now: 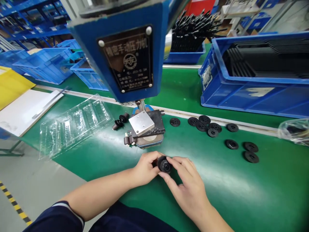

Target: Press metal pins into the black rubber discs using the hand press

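Between my two hands, over the green tabletop, is a round black flanged plastic part with a stepped hub facing up. My left hand grips its left side with thumb and fingers. On the right, the fingertips and thumb of my right hand close on its rim. Just beyond stands a blue hand press with a square metal plate under its ram. Small black assembled parts lie left of the press base, and several black discs are scattered to the right.
A clear plastic tray lies at the left beside a white board. Behind the discs stands a blue bin of black flat parts. Another blue bin holds thin black pieces. A clear plastic bag sits at the right edge.
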Tool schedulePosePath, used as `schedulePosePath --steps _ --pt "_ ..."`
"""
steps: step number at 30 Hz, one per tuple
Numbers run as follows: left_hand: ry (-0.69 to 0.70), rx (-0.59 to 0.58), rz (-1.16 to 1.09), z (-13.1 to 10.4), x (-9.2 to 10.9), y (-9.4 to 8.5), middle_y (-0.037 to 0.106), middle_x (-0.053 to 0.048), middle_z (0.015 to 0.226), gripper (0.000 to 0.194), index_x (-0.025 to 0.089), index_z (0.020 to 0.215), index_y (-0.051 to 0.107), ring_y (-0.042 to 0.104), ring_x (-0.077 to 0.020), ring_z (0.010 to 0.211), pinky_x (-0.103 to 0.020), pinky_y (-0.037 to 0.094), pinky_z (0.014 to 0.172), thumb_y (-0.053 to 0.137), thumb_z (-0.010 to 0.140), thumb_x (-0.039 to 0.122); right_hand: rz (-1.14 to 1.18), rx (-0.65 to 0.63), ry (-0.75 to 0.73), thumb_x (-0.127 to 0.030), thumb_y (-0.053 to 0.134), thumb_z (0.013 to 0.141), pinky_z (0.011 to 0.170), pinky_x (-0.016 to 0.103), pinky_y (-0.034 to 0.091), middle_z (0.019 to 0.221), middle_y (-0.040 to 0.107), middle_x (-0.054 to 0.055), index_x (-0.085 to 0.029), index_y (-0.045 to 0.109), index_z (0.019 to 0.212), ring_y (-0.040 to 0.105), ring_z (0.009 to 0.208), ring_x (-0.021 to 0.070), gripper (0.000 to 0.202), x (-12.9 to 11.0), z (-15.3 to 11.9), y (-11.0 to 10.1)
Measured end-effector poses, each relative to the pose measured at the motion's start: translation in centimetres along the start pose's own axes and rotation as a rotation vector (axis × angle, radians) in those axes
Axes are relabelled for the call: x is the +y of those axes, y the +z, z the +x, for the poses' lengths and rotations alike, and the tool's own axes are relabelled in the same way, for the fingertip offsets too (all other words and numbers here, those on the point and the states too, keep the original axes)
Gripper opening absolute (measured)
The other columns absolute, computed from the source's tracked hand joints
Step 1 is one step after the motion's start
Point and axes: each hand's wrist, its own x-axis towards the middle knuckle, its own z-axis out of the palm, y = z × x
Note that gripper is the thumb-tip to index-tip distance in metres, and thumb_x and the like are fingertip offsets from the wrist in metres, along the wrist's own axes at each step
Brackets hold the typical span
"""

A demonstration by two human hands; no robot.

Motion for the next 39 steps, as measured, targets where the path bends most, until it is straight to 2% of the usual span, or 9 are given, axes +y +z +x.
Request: schedulePosePath --steps 8,14,23,39 --pt "0.017 -0.024 -0.022 0.2 0.3 0.0 0.073 -0.007 0.095 0.015 0.016 0.087 0.063 0.068 -0.0175 0.086 -0.029 0.051 0.08 0.063 0.076 0.005 -0.046 0.014 -0.026 -0.023 0.067 0.086 0.079 0.037 0.046 0.105 0.058 0.009 -0.016 0.054 0.123 0.054 0.093 0.0197 0.04 -0.3 0.1 0.0" --pt "0.053 -0.053 0.006 0.0 0.0 -0.2 0.072 -0.006 0.094 0.016 0.016 0.083 0.059 0.066 -0.0161 0.083 -0.027 0.051 0.076 0.059 0.075 0.002 -0.072 0.01 -0.049 -0.022 0.064 0.088 0.079 0.038 0.044 0.104 0.059 0.009 -0.017 0.054 0.123 0.054 0.092 0.0204 0.037 -0.7 0.1 0.1" --pt "0.059 -0.073 0.05 -0.3 0.0 -0.2 0.07 -0.004 0.093 0.028 0.017 0.094 0.063 0.065 -0.0161 0.083 -0.027 0.05 0.077 0.056 0.073 0.0 -0.109 0.001 -0.057 -0.018 0.064 0.088 0.078 0.038 0.043 0.103 0.058 0.01 -0.012 0.052 0.124 0.051 0.091 0.02 0.038 -0.9 -0.1 0.4" --pt "0.031 -0.046 0.075 -0.4 -0.1 -0.2 0.072 -0.005 0.092 0.022 0.015 0.099 0.064 0.065 -0.0163 0.081 -0.027 0.051 0.076 0.058 0.08 0.008 -0.108 0.027 -0.039 -0.019 0.06 0.09 0.077 0.039 0.044 0.099 0.059 0.01 -0.016 0.052 0.123 0.053 0.087 0.0208 0.034 -1.2 -0.1 0.8"
